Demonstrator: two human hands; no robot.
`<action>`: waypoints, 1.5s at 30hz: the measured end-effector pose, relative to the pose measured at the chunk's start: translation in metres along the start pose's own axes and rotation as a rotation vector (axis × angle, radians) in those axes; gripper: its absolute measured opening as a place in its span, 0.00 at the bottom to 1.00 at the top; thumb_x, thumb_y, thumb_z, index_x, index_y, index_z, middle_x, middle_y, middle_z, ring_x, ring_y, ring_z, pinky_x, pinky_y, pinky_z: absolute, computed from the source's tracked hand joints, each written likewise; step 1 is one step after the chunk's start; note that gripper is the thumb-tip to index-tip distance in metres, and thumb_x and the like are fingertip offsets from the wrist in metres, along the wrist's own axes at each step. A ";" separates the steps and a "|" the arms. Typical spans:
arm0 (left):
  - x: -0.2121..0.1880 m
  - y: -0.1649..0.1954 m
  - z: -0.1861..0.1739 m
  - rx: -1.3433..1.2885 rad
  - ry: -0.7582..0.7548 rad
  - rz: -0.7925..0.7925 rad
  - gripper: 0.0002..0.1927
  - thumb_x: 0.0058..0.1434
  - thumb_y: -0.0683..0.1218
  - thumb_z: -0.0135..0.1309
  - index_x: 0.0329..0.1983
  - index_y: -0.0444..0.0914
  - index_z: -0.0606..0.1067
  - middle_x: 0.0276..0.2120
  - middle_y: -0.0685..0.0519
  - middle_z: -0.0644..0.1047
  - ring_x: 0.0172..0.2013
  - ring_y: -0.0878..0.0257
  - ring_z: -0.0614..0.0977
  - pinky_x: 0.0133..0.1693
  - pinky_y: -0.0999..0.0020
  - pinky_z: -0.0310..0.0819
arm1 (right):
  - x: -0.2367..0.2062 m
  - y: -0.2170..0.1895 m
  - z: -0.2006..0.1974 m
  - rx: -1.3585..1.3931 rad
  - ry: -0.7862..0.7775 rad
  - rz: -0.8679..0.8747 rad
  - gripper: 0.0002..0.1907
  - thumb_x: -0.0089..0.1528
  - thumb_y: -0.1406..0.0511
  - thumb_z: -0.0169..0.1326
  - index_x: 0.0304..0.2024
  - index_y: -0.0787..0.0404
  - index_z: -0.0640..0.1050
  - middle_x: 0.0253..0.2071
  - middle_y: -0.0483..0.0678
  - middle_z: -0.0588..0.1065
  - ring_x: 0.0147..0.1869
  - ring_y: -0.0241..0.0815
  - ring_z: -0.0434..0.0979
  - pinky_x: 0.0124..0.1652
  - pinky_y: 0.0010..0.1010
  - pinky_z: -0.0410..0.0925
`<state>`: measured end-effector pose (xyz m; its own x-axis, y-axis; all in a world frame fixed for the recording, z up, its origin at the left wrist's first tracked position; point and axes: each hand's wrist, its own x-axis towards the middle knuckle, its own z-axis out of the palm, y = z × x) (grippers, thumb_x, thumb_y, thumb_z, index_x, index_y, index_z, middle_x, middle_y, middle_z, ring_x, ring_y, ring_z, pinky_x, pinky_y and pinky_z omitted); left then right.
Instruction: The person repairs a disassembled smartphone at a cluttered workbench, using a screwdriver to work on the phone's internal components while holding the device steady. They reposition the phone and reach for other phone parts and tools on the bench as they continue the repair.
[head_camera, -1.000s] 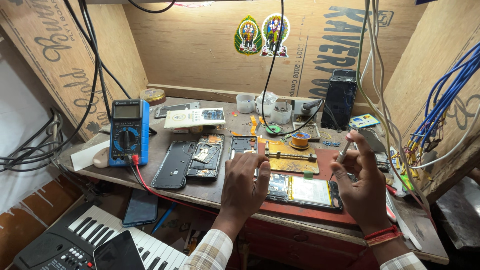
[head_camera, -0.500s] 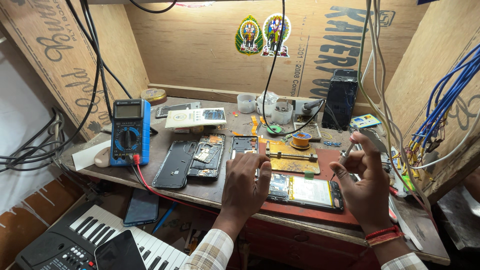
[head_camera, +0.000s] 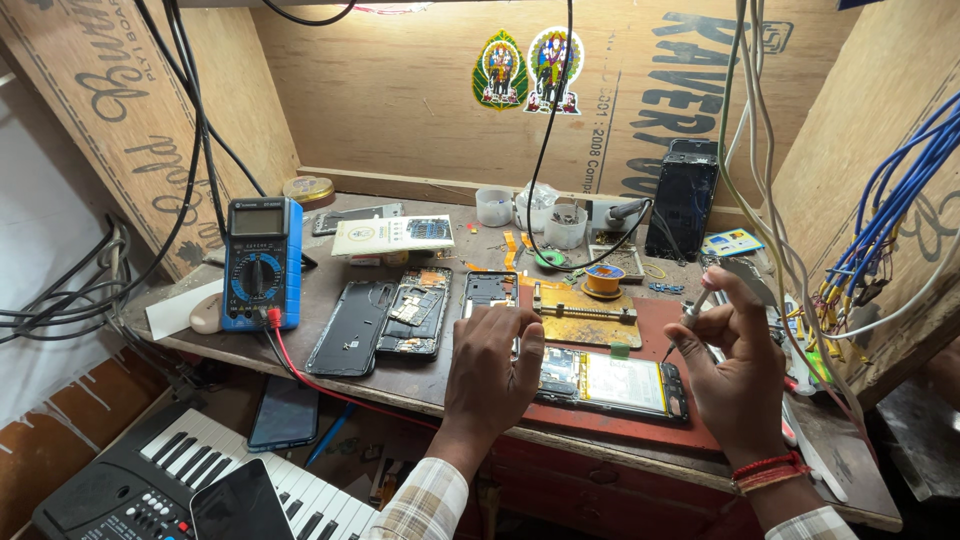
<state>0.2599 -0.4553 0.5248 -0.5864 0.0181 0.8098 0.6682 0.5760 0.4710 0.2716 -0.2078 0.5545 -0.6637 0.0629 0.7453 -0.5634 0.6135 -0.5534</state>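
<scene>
Pressing opened phone (head_camera: 610, 383) near bench edge – left hand (head_camera: 492, 372) flat (right hand (head_camera: 738, 372) pinches screwdriver (head_camera: 692, 318)).

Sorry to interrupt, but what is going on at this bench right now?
A person sits at a cluttered workbench with an opened phone in front of them. The left hand presses down on the phone's left end, while the right hand holds a small screwdriver just above its right end. A blue multimeter stands at the left.
</scene>
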 end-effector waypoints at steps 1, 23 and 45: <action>0.000 0.000 0.000 -0.003 0.000 0.001 0.23 0.73 0.57 0.38 0.38 0.39 0.77 0.35 0.52 0.80 0.42 0.55 0.78 0.49 0.56 0.65 | 0.000 0.000 0.000 -0.007 -0.001 0.008 0.35 0.61 0.73 0.60 0.68 0.53 0.62 0.35 0.53 0.79 0.43 0.41 0.84 0.45 0.32 0.75; -0.001 -0.001 -0.003 -0.007 0.016 0.015 0.22 0.74 0.57 0.39 0.37 0.39 0.77 0.34 0.53 0.80 0.41 0.56 0.78 0.48 0.57 0.65 | -0.003 0.001 0.006 0.076 -0.076 -0.018 0.34 0.64 0.76 0.51 0.71 0.51 0.60 0.41 0.51 0.82 0.48 0.39 0.84 0.48 0.32 0.75; 0.000 -0.003 -0.001 -0.002 0.013 0.009 0.24 0.74 0.58 0.37 0.37 0.39 0.77 0.34 0.52 0.80 0.42 0.55 0.78 0.48 0.56 0.65 | 0.000 -0.001 0.004 -0.009 -0.002 -0.006 0.34 0.61 0.74 0.59 0.67 0.53 0.63 0.36 0.52 0.80 0.46 0.40 0.84 0.47 0.32 0.75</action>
<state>0.2581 -0.4576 0.5241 -0.5742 0.0127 0.8186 0.6743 0.5745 0.4640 0.2706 -0.2118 0.5537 -0.6617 0.0576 0.7476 -0.5627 0.6209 -0.5458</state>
